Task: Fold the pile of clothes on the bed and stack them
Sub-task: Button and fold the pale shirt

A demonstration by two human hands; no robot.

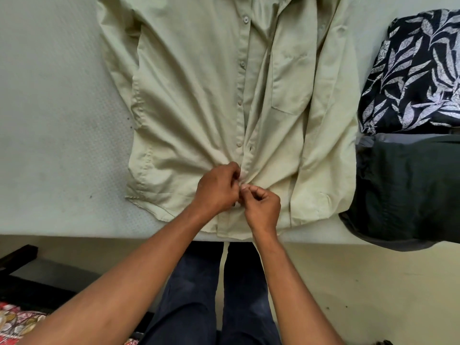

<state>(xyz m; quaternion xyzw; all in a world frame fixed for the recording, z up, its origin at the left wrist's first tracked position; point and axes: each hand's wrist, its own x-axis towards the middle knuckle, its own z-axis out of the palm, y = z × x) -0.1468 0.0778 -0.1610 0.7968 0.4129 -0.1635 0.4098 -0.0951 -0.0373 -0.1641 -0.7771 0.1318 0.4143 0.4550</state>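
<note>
A pale green long-sleeved shirt [194, 95] lies spread front-up on the bed [54, 108], collar away from me, hem at the near edge. Its button placket runs down the middle, with a chest pocket to the right. My left hand [216, 189] and my right hand [261, 207] meet at the lower placket. Both pinch the fabric there with curled fingers, at a button near the hem. The cloth bunches into creases around my fingers. Both sleeves lie folded along the shirt's sides.
At the right edge of the bed sit a navy garment with a white leaf print [413, 75] and, nearer me, a dark green garment [408, 190] over something grey. My legs in dark trousers [199, 295] stand against the bed's edge. A patterned red cloth [17, 322] lies at the lower left.
</note>
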